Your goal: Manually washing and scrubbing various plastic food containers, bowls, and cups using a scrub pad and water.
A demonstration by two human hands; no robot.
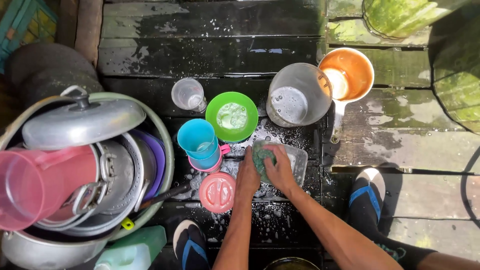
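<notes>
Just below the green bowl, the fingers of the right hand are curled and pressed down on a green scrubbing sponge, pinching it against a clear plastic box. The left hand sits on the near side of that box, fingers close together, holding its edge so it does not slide. The box lies flat on the wet dark wooden boards, with white soap foam all around it. It looks to me like the rubbing step of washing up, and the box is only partly cleaned, since suds still cover it. I think the next move needs a firm hold from the left hand while the sponge goes round the inside corners, as wet plastic is slippery. To the left of the green bowl stands a blue cup inside a pink cup, and a clear glass stands above them. A round pink lid lies below the cups. To the right of the green bowl are a big clear jug and an orange dipper. Far to the left is a tub of pots.
</notes>
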